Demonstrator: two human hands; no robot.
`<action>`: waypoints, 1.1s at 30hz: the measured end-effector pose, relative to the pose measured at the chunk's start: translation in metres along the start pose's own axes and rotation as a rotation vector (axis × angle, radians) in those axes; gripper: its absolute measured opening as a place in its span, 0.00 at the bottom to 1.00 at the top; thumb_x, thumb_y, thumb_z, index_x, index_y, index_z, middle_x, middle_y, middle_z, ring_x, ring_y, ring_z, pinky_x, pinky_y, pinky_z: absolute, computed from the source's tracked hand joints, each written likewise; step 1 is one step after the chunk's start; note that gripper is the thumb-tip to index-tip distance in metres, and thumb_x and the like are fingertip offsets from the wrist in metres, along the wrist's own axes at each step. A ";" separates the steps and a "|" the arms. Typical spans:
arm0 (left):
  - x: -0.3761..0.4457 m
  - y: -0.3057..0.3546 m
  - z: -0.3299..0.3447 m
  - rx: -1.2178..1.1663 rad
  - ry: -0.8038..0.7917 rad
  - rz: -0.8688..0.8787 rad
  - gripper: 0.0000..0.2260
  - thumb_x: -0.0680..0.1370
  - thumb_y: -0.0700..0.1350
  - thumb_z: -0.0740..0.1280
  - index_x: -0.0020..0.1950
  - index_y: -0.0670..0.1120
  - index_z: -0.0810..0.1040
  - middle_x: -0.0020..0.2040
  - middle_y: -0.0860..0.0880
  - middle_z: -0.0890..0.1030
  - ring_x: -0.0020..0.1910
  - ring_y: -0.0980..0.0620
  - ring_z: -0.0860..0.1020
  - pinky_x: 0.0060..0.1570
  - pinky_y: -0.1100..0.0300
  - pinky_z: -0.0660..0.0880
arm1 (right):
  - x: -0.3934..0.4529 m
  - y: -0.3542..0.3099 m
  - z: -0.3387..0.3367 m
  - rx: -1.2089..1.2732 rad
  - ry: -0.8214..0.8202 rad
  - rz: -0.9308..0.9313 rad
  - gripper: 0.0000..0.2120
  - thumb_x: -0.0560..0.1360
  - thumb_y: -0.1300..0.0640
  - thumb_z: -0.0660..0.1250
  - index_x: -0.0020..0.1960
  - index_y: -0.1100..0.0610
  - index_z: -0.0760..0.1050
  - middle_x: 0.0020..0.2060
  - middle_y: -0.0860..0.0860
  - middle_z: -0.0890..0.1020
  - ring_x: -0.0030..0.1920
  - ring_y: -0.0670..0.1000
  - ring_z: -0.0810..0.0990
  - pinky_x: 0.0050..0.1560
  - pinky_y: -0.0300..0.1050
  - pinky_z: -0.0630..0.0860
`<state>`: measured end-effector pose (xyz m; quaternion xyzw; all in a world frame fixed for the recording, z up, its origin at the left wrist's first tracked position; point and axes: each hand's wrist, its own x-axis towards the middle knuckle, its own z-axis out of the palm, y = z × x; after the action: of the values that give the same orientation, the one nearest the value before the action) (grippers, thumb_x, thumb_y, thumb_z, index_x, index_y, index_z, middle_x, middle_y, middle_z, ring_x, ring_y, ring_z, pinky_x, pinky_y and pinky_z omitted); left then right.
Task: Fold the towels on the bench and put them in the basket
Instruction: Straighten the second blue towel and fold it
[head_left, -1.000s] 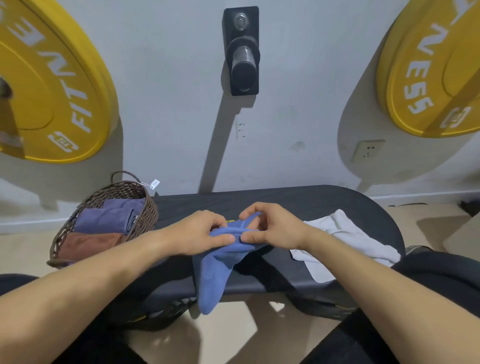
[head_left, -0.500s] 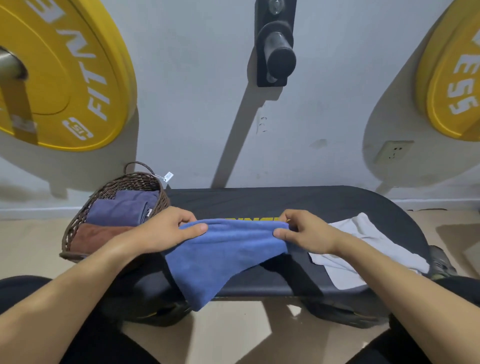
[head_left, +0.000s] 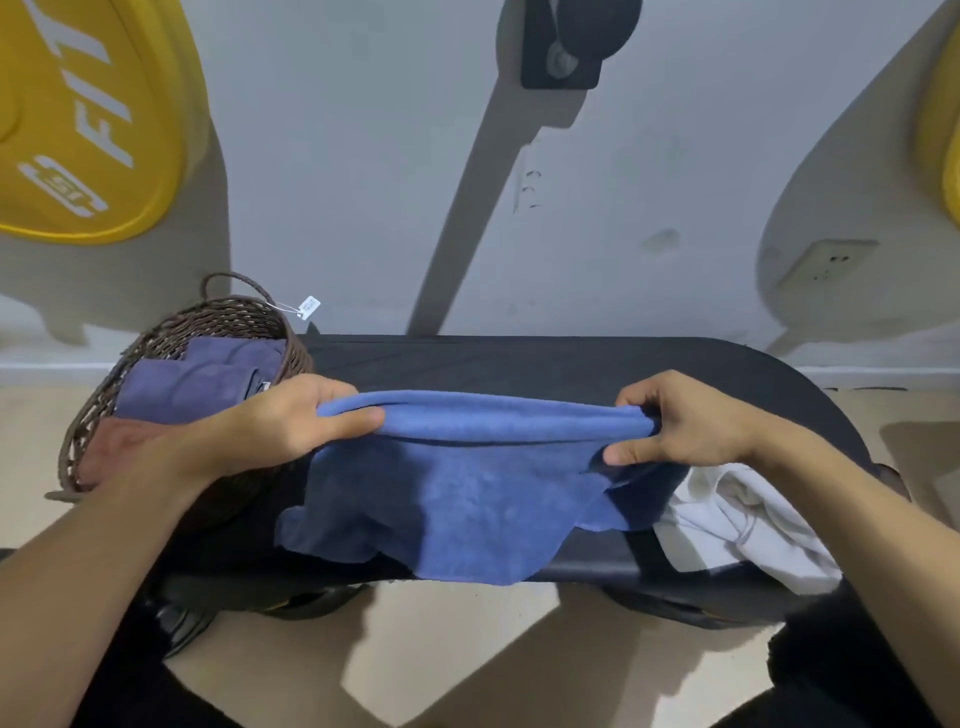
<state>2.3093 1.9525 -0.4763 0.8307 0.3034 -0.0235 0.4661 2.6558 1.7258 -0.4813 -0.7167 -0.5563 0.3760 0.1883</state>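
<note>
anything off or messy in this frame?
Only minor mess. The white towel lies crumpled at the right end of the bench, draped over its front edge. The blue towel, held taut by the left hand and right hand, hangs unevenly. The basket looks tidy.

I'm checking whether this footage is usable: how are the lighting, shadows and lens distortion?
Head view: hard light throws dark shadows of the yellow plates and black wall peg onto the wall; wide-angle bending curves the bench edge; the blue towel and both hands are sharp, without glare.
</note>
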 end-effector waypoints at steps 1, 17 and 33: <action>0.004 -0.007 0.002 0.019 0.043 -0.004 0.24 0.72 0.66 0.68 0.30 0.50 0.65 0.29 0.54 0.64 0.29 0.54 0.63 0.29 0.61 0.59 | 0.001 0.008 0.001 0.011 0.012 0.016 0.15 0.67 0.48 0.80 0.35 0.54 0.76 0.28 0.46 0.75 0.30 0.44 0.70 0.34 0.40 0.67; 0.033 -0.035 0.022 0.554 -0.063 -0.172 0.14 0.74 0.64 0.66 0.45 0.54 0.77 0.38 0.56 0.81 0.38 0.57 0.79 0.42 0.56 0.75 | 0.035 0.056 0.027 -0.025 0.147 0.234 0.18 0.79 0.47 0.66 0.40 0.61 0.74 0.30 0.49 0.74 0.33 0.51 0.71 0.35 0.45 0.66; 0.058 -0.052 0.124 0.332 0.212 -0.173 0.07 0.67 0.53 0.72 0.40 0.53 0.76 0.27 0.54 0.76 0.30 0.57 0.76 0.32 0.54 0.75 | 0.056 0.026 0.114 0.075 0.115 0.008 0.16 0.65 0.58 0.77 0.50 0.48 0.78 0.45 0.44 0.77 0.48 0.45 0.76 0.49 0.39 0.74</action>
<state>2.3599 1.9025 -0.6041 0.8648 0.4129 -0.0257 0.2846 2.5927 1.7534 -0.5916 -0.7318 -0.5273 0.3553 0.2453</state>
